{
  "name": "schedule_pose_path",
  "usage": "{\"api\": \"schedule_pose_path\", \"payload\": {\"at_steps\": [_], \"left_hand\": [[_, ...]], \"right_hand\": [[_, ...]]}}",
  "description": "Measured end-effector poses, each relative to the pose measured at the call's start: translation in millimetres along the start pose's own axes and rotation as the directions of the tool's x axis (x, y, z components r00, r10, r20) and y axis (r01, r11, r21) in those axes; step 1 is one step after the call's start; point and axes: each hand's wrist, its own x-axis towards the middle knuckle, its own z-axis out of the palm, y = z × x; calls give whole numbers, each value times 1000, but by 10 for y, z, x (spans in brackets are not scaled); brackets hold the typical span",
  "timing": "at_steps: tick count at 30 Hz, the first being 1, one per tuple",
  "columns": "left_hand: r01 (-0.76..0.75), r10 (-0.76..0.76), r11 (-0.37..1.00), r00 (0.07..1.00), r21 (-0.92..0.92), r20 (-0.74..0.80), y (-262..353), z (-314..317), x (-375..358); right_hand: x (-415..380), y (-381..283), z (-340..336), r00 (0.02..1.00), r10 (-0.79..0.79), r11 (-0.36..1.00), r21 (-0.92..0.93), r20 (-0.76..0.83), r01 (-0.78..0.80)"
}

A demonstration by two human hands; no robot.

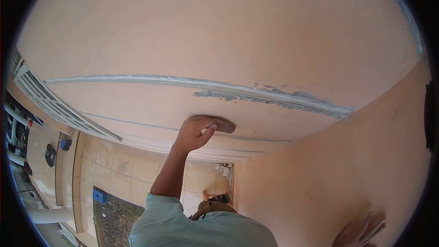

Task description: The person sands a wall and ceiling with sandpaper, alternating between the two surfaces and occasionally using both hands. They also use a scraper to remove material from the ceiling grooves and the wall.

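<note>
A pinkish wall (219, 27) backs the left hand (194, 133), its grip clamped on a brown pad (225, 126), likely light, pliable, best held edgewise; the right hand (356, 234) splays apart.

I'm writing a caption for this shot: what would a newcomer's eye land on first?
Probably the pale grey, ragged-edged band sweeping across the peach wall. Just below it, near the centre, the left hand holds a reddish-brown pad against the wall. The bright blue object at lower left also stands out.
</note>
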Motion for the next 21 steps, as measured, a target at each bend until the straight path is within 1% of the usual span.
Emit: {"api": "schedule_pose_path", "payload": {"at_steps": [1, 2, 3, 4, 5, 6, 7, 8, 10, 11, 12, 13, 14, 16, 17, 18, 19, 20, 21], "left_hand": [[-1, 1, 1000, 1000, 4, 3, -1, -27, 28], [71, -70, 987, 997, -141, 14, 8, -51, 53], [142, -138, 949, 990, -282, 35, 8, -72, 71], [144, -139, 949, 990, -279, 37, -8, -92, 77], [193, -180, 933, 981, -303, 71, -20, -115, 57], [243, -220, 913, 970, -326, 107, -23, -126, 39], [246, -221, 913, 969, -327, 111, -16, -131, 37], [274, -246, 908, 961, -318, 124, -9, -140, 45], [300, -272, 903, 953, -306, 131, -23, -114, 38], [243, -235, 907, 970, -344, 66, -41, -62, 32], [184, -199, 908, 980, -377, 0, -46, -25, 36], [187, -203, 910, 979, -370, -2, -42, -9, 44], [174, -191, 906, 982, -385, -7, -26, -2, 54], [165, -189, 908, 982, -385, -25, -29, -33, 57], [195, -198, 912, 980, -362, 29, -62, -58, 40], [225, -210, 914, 974, -338, 82, -88, -80, 18], [235, -223, 916, 972, -325, 72, -105, -94, 8], [257, -238, 916, 966, -309, 98, -117, -101, 10], [279, -253, 915, 960, -293, 124, -101, -97, 17]], "right_hand": [[-12, 6, 36, 999, 20, 999, 25, -33, -19], [-18, 7, 76, 999, 22, 999, 29, -30, -21], [-19, 6, 114, 998, 28, 1000, -1, -63, -28], [-12, -6, 142, 995, 33, 999, -32, -97, -36], [23, -41, 132, 995, 31, 999, -30, -93, -34], [72, -91, 100, 998, 12, 990, -139, -61, -21], [101, -117, 82, 1000, -1, 969, -247, -29, -6], [103, -112, 97, 1000, 0, 969, -247, -28, -7], [82, -87, 144, 998, 44, 990, -132, -53, -51], [62, -77, 156, 998, 45, 991, -127, -54, -52], [36, -63, 160, 998, 36, 980, -192, -49, -45], [22, -56, 161, 999, 26, 966, -255, -42, -35], [33, -58, 150, 999, 23, 970, -243, -41, -32], [80, -89, 129, 1000, 23, 960, -277, -18, -27], [84, -105, 131, 1000, 17, 966, -258, -21, -22], [66, -109, 133, 999, 35, 947, -320, -17, -38], [24, -96, 137, 999, 53, 922, -382, -14, -54], [-89, 49, 255, 995, 101, 975, -199, -21, -104], [-104, 54, 260, 995, 95, 979, -180, -23, -97]]}}
